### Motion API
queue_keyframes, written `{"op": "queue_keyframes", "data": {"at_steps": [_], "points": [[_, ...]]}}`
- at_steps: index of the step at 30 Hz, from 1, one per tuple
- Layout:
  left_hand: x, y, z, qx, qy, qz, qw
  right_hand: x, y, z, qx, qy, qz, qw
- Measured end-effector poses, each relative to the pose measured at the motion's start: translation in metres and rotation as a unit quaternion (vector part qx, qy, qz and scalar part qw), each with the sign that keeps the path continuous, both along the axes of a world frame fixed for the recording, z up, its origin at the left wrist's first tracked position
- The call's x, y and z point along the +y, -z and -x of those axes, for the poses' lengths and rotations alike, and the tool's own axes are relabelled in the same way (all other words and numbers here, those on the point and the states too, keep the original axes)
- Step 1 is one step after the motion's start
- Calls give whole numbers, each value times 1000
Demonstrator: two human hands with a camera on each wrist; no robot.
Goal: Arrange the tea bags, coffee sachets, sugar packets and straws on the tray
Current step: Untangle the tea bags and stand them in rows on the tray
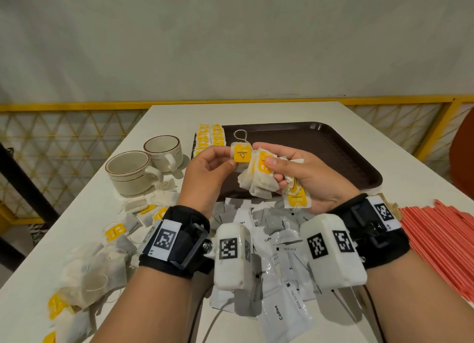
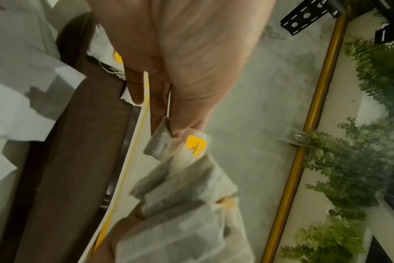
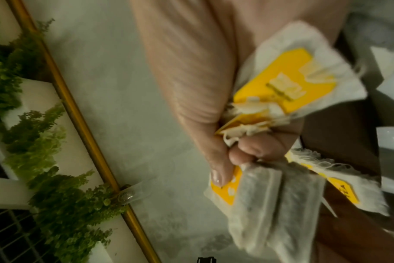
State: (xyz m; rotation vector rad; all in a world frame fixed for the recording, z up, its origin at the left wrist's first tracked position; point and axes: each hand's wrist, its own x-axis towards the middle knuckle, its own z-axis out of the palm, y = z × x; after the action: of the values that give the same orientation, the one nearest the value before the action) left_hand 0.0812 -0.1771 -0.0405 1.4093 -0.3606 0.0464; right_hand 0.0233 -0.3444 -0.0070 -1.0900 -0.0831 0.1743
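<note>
Both hands are raised above the near edge of the dark brown tray (image 1: pixel 333 147). My left hand (image 1: pixel 220 163) pinches one tea bag (image 1: pixel 241 152) by its yellow tag, its string looping up. My right hand (image 1: pixel 279 168) grips a bunch of tea bags (image 1: pixel 259 183), thumb pressed on a yellow tag; the bunch of tea bags (image 3: pixel 281 186) fills the right wrist view. A row of tea bags (image 1: pixel 209 137) lies along the tray's far left corner. Loose tea bags (image 1: pixel 89 270) lie at my left, coffee sachets (image 1: pixel 279 312) in front of me, red straws (image 1: pixel 441 242) at my right.
Two beige cups (image 1: pixel 130 170) stand on the white table left of the tray. A yellow railing (image 1: pixel 64 107) with mesh runs behind the table. The table's left edge drops off near the loose tea bags.
</note>
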Motion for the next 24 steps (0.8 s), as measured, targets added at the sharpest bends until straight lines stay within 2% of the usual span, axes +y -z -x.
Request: {"op": "queue_keyframes", "data": {"at_steps": [3, 9, 15, 18, 24], "points": [[-1, -1, 1, -9, 6, -9, 1000, 3, 1, -1, -2, 6, -3, 1000], [-3, -4, 8, -10, 65, -38, 997, 8, 9, -6, -3, 102, 62, 993], [-3, -6, 10, -27, 66, -75, 995, 8, 11, -6, 0, 108, 122, 987], [-5, -10, 12, -23, 59, -70, 996, 8, 12, -7, 2, 130, 123, 984], [-9, -5, 15, -76, 76, -98, 989, 8, 15, -9, 15, 137, 121, 983]]}}
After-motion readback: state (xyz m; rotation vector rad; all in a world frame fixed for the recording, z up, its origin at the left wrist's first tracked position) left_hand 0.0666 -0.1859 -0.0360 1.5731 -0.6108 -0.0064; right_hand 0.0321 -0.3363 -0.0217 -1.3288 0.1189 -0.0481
